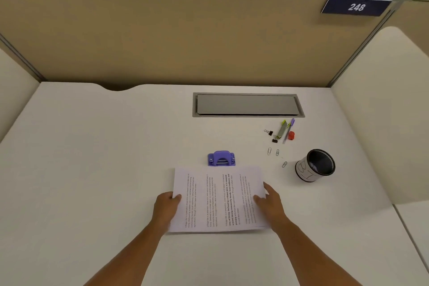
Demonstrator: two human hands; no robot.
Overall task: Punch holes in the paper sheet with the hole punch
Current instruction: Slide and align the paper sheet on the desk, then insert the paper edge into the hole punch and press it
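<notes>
Now both hands hold a printed paper sheet (218, 199) on the desk (92, 169), left hand (166, 208) and right hand (270, 204) each pinching a side edge. Just beyond its far edge sits the purple hole punch (221, 158). A wall sign (356, 6) reads "248".

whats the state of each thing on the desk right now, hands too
paper sheet: held by both side edges, far edge at the punch
hole punch: lever up, untouched
left hand: grip on the sheet's left edge
right hand: grip on the sheet's right edge
pen cup: tipped toward the camera
desk hatch: lid closed
paper clips: loose, unused
</notes>
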